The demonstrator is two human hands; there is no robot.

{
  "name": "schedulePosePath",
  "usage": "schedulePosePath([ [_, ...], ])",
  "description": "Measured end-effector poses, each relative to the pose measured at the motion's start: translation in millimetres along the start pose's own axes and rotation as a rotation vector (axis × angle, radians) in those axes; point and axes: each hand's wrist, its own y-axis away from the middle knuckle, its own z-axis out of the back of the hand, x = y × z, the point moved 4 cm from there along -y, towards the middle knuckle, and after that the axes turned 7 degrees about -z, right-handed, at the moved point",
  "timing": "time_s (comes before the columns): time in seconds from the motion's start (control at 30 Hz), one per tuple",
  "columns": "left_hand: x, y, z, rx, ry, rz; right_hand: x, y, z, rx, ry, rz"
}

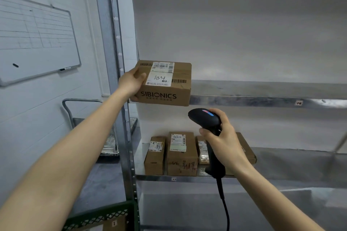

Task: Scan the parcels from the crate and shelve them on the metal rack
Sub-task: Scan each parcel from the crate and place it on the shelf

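Left of the rack's upright post (120, 80), a whiteboard (35, 39) hangs on the wall, and low beside the post's foot the green crate (105, 215) shows its mesh rim with a brown box inside. Crossing in front of the post, the left hand (131, 82) grips the left end of the SIBIONICS parcel (165, 84), thumb on top and fingers curled beneath. The parcel sits just right of the post at the front edge of the middle shelf (262, 99), labels up, long axis along that edge; whether its base bears on the metal I cannot tell. Lower and further right of the post, the right hand (225, 144) is wrapped round the handle of the scanner (204, 118), whose head tilts up toward the parcel's near right corner. The left hand is nearer, so pushing the parcel back likely falls to it. The post hems the parcel's left side; rightward the shelf offers open room. Shelved parcels (181, 154) stand below, right of the post.
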Motion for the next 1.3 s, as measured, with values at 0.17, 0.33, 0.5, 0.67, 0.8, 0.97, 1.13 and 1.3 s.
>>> schedulePosePath([
  [0.17, 0, -1, -6, 0.004, -0.172, -0.153, -5, -2, 1, 0.0, 0.014, -0.012],
  [0.33, 4, 2, -6, 0.127, -0.18, -0.074, -5, -1, 1, 0.014, 0.008, -0.012],
  [0.5, 4, 1, -7, 0.197, -0.219, -0.104, -6, 1, 2, 0.026, 0.013, -0.011],
  [0.67, 5, 1, -11, 0.077, -0.245, -0.1, -10, 0, 7, 0.017, 0.027, -0.017],
  [0.8, 4, 1, -18, -0.046, -0.226, -0.134, -13, -3, 9, 0.007, 0.046, -0.02],
  [0.97, 5, -7, -26, -0.125, -0.285, -0.06, -17, -8, 10, -0.001, 0.051, -0.026],
  [1.13, 6, -7, -45, -0.211, -0.254, -0.037, -21, -14, 10, 0.0, 0.058, -0.039],
  [1.3, 4, -9, -56, -0.268, -0.222, -0.009, -23, -16, 8, 0.001, 0.057, -0.04],
])
